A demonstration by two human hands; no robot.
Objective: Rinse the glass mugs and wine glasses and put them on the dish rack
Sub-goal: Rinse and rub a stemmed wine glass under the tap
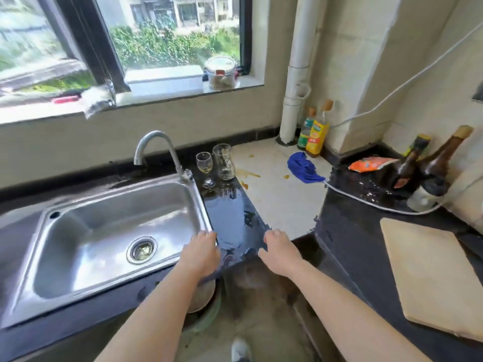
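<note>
Wine glass (205, 167): upright, well ahead of both hands, by faucet (154, 142); probably staged for rinsing.
Glass mug (224, 162): just beside it.
Left hand (201, 254): empty, fingers relaxed, at sink (202, 207) rim.
Right hand (279, 253): empty, relaxed, at surface (235, 218) edge.

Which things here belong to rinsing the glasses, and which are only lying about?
For the job: wine glass, glass mug, faucet, sink. No dish rack is in view.

Lying about: blue cloth, cutting board, oil bottles, brown bottles, orange packet, jar.
</note>
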